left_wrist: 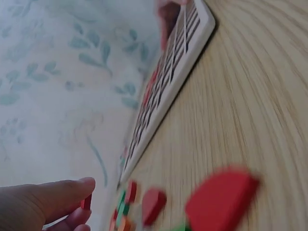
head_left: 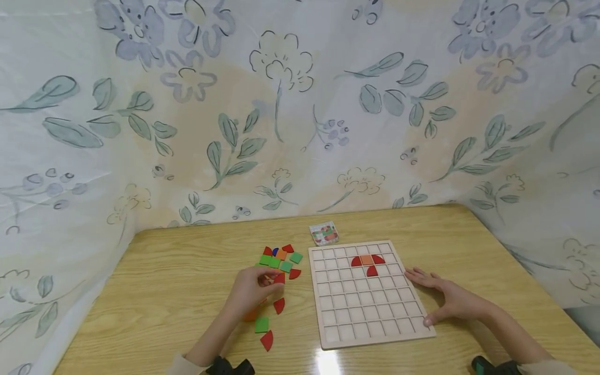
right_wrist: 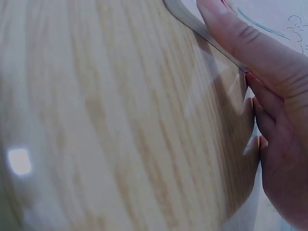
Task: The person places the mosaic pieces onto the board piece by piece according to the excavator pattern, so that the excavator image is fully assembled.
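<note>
My left hand (head_left: pixel 249 289) pinches a red quarter-circle tile (head_left: pixel 279 278) between thumb and fingers, above the loose pieces left of the board. The left wrist view shows only a thin red edge of that tile (left_wrist: pixel 86 202) under the fingertips. A pale wooden grid board (head_left: pixel 378 342) lies on the table. In its upper part sit an orange square tile (head_left: pixel 365 260) and several red quarter-circles (head_left: pixel 372 271). My right hand (head_left: pixel 452 299) rests along the board's right side, fingers extended, the thumb on the lower right rim.
Green squares (head_left: pixel 265 260), orange, blue and red pieces cluster left of the board. Nearer me lie a green square (head_left: pixel 262 325) and a red quarter-circle (head_left: pixel 267 340). A small pattern card (head_left: pixel 324 233) lies behind the board. Floral cloth (head_left: pixel 300 130) hangs behind the wooden table (head_left: pixel 187 260).
</note>
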Demonstrator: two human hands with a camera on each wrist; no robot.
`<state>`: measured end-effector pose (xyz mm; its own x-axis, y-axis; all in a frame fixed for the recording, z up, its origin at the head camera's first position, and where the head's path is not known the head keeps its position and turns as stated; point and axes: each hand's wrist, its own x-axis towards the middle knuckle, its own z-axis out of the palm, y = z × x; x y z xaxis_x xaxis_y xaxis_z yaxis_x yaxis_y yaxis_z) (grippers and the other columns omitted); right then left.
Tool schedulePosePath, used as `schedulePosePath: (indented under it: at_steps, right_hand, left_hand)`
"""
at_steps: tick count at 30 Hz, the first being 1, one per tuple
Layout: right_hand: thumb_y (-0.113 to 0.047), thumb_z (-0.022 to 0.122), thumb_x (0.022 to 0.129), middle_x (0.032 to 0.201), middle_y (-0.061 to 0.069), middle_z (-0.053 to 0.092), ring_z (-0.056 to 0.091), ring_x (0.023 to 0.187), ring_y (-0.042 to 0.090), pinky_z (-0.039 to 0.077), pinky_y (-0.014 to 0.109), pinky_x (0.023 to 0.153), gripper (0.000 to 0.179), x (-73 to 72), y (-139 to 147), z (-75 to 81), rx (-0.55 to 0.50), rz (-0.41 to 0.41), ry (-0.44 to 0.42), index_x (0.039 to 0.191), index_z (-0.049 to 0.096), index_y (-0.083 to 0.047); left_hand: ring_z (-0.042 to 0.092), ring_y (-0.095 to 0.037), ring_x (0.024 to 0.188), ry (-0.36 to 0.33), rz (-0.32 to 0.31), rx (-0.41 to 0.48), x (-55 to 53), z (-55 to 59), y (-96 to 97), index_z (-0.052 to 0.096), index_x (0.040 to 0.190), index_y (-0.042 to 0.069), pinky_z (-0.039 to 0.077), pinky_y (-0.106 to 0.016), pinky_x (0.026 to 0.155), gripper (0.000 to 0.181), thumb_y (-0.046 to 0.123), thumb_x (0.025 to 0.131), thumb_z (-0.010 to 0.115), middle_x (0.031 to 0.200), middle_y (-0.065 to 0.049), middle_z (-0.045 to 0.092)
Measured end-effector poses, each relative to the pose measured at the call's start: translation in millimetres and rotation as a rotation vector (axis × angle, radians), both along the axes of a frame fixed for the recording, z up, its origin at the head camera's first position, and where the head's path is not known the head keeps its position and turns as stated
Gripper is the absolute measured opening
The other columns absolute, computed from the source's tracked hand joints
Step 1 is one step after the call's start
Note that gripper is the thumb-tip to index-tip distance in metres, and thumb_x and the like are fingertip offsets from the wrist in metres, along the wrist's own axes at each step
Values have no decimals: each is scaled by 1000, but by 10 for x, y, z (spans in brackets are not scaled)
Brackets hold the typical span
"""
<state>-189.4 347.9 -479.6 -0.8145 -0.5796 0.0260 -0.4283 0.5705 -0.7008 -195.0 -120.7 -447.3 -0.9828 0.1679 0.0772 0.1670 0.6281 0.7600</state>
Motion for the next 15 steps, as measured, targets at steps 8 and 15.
schedulePosePath:
  at_steps: [8,15]
  right_hand:
    - [-34,81,64,146,28,21,6,129,-19,-3,-1,96,95,-19,-8,10,9,0,-12,142,35,-9]
    - [-32,81,64,146,28,22,7,130,-18,-3,-1,96,94,-6,5,5,-7,9,5,142,35,-7]
  left_hand:
    - [48,-10,65,24,-103,16,-130,1,456,71,96,12,41,-20,55,27,28,76,76,73,7,58]
    - [49,-10,63,6,-113,34,-245,6,666,71,96,15,40,-20,52,25,29,76,75,81,6,64]
